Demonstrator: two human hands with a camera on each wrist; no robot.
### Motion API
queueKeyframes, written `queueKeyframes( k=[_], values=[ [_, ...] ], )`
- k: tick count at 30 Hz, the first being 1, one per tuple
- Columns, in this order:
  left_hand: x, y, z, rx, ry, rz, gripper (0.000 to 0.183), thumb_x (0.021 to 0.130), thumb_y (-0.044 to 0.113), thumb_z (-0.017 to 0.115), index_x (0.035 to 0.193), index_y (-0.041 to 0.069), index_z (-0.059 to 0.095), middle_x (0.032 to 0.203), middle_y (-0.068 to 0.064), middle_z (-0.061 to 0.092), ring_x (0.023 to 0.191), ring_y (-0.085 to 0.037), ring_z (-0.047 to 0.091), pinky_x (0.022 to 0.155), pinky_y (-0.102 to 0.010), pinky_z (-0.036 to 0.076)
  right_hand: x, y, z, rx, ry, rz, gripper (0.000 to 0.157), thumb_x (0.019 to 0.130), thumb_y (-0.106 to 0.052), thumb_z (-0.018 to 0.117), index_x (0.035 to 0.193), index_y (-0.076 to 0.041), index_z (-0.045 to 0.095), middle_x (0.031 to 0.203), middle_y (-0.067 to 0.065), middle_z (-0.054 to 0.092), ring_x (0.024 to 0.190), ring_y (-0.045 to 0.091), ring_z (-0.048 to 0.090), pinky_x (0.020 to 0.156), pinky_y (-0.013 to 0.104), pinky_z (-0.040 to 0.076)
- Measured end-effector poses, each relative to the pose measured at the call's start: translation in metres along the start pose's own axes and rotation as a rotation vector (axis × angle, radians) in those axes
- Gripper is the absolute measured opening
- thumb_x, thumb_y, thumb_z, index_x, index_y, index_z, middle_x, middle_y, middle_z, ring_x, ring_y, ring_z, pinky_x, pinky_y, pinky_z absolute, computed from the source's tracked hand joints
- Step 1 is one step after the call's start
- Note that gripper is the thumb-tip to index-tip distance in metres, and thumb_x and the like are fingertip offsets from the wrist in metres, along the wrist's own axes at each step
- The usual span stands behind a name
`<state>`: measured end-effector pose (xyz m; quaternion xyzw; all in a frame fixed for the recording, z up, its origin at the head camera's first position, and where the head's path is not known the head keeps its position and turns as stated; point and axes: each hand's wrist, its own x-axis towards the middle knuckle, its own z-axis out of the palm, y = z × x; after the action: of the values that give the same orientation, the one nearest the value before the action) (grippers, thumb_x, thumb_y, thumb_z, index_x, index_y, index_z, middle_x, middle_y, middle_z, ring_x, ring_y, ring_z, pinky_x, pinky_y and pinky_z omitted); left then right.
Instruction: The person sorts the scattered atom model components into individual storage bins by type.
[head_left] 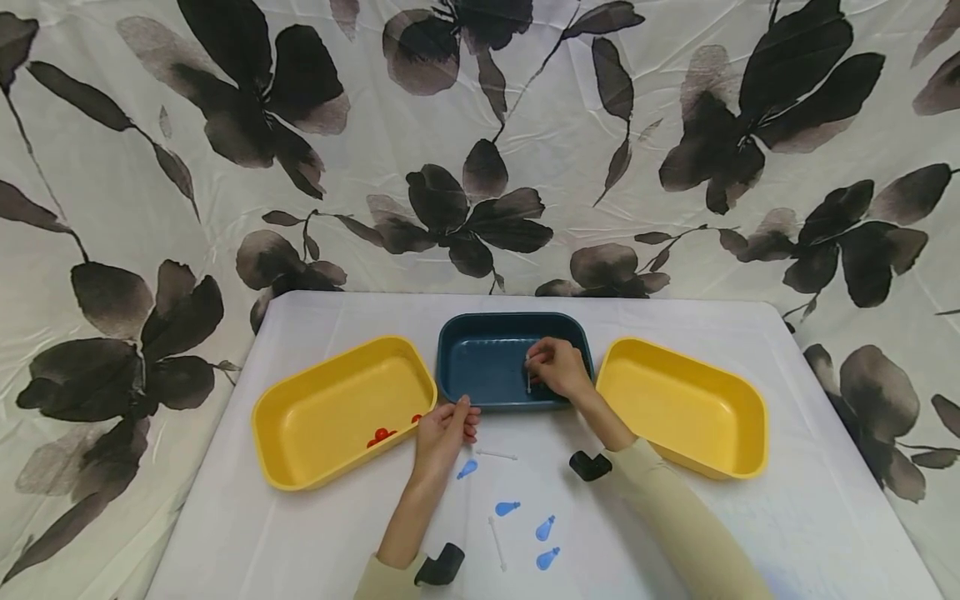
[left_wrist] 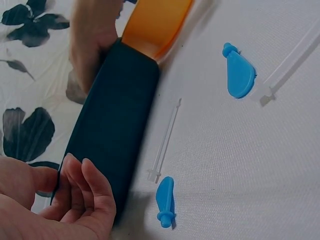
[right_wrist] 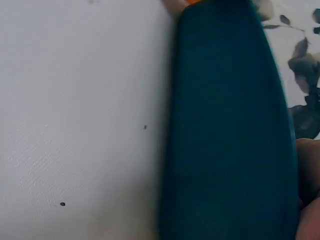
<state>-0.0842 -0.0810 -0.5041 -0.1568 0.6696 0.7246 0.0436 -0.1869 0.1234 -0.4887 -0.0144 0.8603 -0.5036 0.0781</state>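
Work over the dark blue, rounded rectangular tray [head_left: 480, 358] that lies just ahead of both hands. The left hand [head_left: 442, 433] pinches the near rim at its left corner, thumb on the inner side and fingers against the outer wall; maintain this grip so that the tray cannot slide. The right hand [head_left: 558, 367] is over the tray interior with curled fingers pinching a thin, whitish plastic stick [head_left: 528, 375], which stands roughly upright at the fingertips. Whether its lower end touches the tray floor cannot be told. A small reddish spot shows beneath the right hand, too small to identify. Keep the pinch light, since so slender a stick will probably bend or roll under excess pressure, and keep the right wrist above the rim. Avoid sweeping the left forearm sideways: near it, on the right, lie two more translucent white sticks [head_left: 497, 455] and four light blue, teardrop-shaped plastic pieces [head_left: 507, 507], all on the white-covered table [head_left: 225, 533]. Just left of the left hand, a yellow rounded tray [head_left: 337, 400] holds small, round red pieces [head_left: 382, 434]; keep the knuckles off its edge. A second yellow tray [head_left: 682, 408] sits right of the right hand; keep the sleeve clear.
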Motion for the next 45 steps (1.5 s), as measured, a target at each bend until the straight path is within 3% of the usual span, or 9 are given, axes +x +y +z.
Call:
queueKeyframes(
  k=[21, 35, 45],
  values=[
    [-0.001, 0.002, 0.003, -0.013, 0.004, -0.023, 0.033, 0.107, 0.021, 0.059, 0.104, -0.010, 0.070, 0.080, -0.007, 0.067, 0.066, -0.013, 0.058, 0.064, -0.018, 0.056, 0.000, -0.003, 0.008, -0.187, 0.023, -0.075, 0.008, 0.089, 0.008, 0.072, 0.096, 0.008, 0.070, 0.080, 0.015, 0.071, 0.063, 0.024, 0.071, 0.059, 0.031, 0.060],
    [0.004, 0.002, -0.001, -0.004, 0.020, -0.020, 0.033, 0.106, 0.021, 0.060, 0.101, -0.010, 0.071, 0.079, -0.007, 0.068, 0.066, -0.014, 0.059, 0.062, -0.018, 0.056, -0.014, -0.006, -0.005, -0.126, 0.042, -0.139, 0.009, 0.094, -0.003, 0.072, 0.100, 0.002, 0.070, 0.084, 0.011, 0.071, 0.065, 0.017, 0.067, 0.064, 0.029, 0.059],
    [0.004, 0.003, 0.002, 0.008, 0.020, -0.034, 0.032, 0.107, 0.020, 0.059, 0.101, -0.009, 0.071, 0.081, -0.009, 0.068, 0.066, -0.013, 0.058, 0.063, -0.018, 0.056, -0.036, -0.014, -0.016, 0.026, 0.059, -0.079, 0.010, 0.098, -0.005, 0.069, 0.105, 0.002, 0.070, 0.090, 0.013, 0.071, 0.074, 0.022, 0.068, 0.066, 0.020, 0.057]
  ],
)
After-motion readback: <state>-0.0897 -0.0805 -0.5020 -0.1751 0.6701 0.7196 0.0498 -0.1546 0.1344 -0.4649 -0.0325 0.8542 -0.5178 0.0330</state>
